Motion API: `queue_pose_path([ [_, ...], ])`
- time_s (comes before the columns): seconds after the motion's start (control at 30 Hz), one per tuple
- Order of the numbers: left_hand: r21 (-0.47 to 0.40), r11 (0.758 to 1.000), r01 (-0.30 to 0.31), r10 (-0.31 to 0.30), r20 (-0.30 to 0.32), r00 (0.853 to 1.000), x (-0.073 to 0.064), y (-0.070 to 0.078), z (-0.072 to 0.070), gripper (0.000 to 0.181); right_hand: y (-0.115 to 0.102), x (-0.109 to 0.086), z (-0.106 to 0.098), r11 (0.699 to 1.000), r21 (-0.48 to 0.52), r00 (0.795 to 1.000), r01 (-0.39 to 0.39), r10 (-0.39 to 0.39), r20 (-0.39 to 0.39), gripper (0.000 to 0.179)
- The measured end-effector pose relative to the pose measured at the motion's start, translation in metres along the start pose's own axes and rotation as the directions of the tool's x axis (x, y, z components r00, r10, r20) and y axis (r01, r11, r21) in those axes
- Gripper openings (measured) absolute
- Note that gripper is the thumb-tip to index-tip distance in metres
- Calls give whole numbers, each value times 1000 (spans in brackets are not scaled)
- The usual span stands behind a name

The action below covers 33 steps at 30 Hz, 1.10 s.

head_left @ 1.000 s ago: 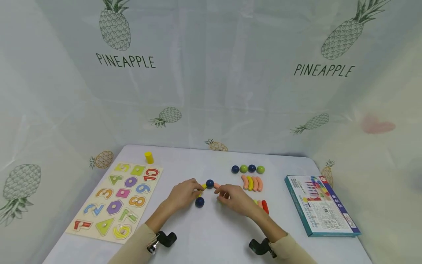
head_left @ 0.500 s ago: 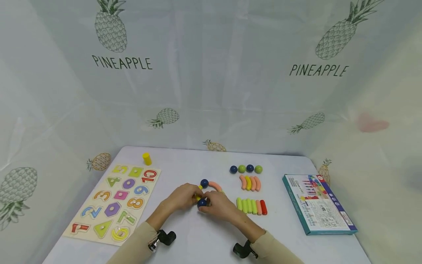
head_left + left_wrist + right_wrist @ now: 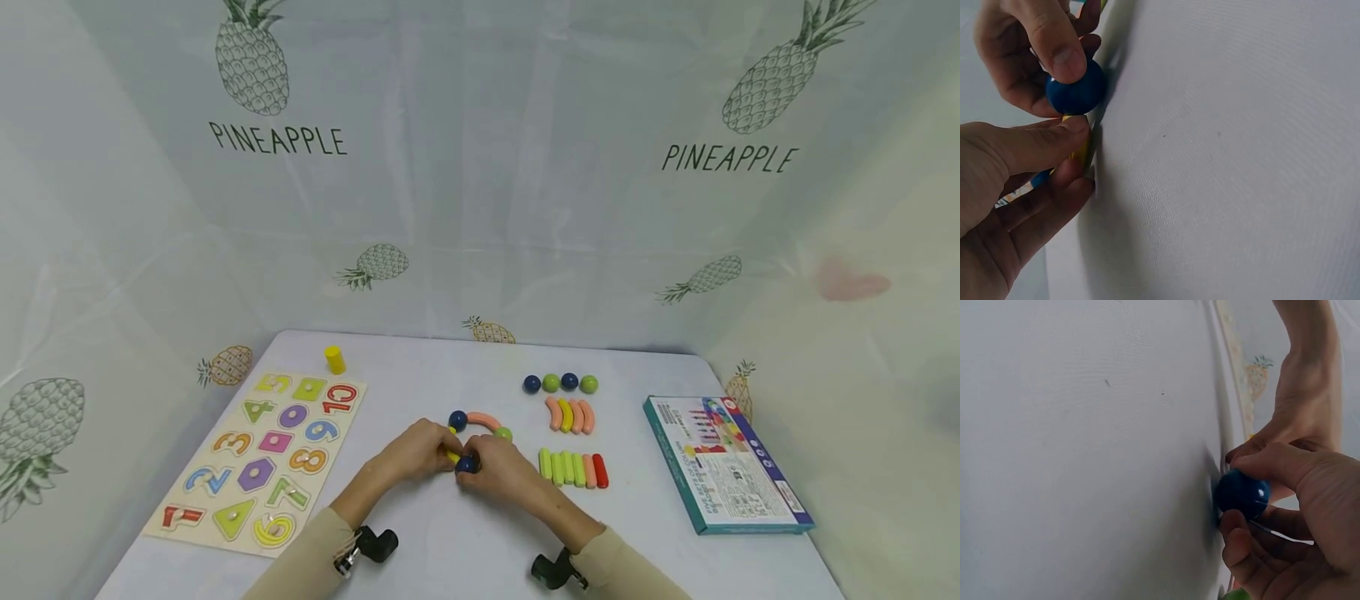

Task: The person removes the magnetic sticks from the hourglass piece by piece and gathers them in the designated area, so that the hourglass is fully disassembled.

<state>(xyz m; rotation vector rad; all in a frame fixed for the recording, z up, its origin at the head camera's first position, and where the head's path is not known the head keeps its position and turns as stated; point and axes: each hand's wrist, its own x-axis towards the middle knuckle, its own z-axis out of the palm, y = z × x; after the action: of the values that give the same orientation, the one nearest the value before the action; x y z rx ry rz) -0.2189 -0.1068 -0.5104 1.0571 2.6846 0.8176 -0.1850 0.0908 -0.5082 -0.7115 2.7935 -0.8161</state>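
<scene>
My left hand (image 3: 417,450) pinches a yellow stick (image 3: 1080,147) between thumb and fingers, low over the white table. Against the end of that stick sits a dark blue ball (image 3: 1242,495), which my right hand (image 3: 501,468) grips with thumb and fingertips. Just beyond both hands, a second blue ball (image 3: 457,420) joins a curved pink stick (image 3: 483,420). A green ball (image 3: 504,433) is at the pink stick's far end, partly behind the right hand. Fingers cover much of the yellow stick.
Right of the hands lie rows of blue and green balls (image 3: 551,383), curved sticks (image 3: 566,415) and straight sticks (image 3: 567,468). A flat box (image 3: 727,467) is farther right. At left are a number puzzle board (image 3: 255,458) and a yellow cylinder (image 3: 334,360).
My right hand has left the pink stick and come left and nearer to take hold of the near blue ball. The far blue ball has shifted left, with the pink stick.
</scene>
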Motion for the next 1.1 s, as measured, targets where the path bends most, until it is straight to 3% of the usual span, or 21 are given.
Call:
queue_pose_path([
  [0.23,42,999,-7,7,-6,1000,-1,-1,0,18,2,-4,-8,997,75,998,22,-26,52,26],
  [0.43,39,999,19,-19,-3,1000,-5,3,2,15,23,-7,-46,991,132,998,-17,25,-56,27],
  [0.63,64,995,76,-78,36,996,-9,10,1,17,71,-11,-108,987,87,980,-139,149,-129,34],
  [0.8,54,996,71,-74,55,996,-11,12,1,21,121,-18,-145,968,39,956,-246,249,-156,38],
  [0.97,57,997,43,-44,14,999,-11,10,-1,22,158,-21,-165,943,-77,934,-324,306,-187,42],
  [1.1,50,998,34,-32,-38,999,-7,7,-7,19,175,-19,-167,926,-169,934,-338,306,-186,41],
])
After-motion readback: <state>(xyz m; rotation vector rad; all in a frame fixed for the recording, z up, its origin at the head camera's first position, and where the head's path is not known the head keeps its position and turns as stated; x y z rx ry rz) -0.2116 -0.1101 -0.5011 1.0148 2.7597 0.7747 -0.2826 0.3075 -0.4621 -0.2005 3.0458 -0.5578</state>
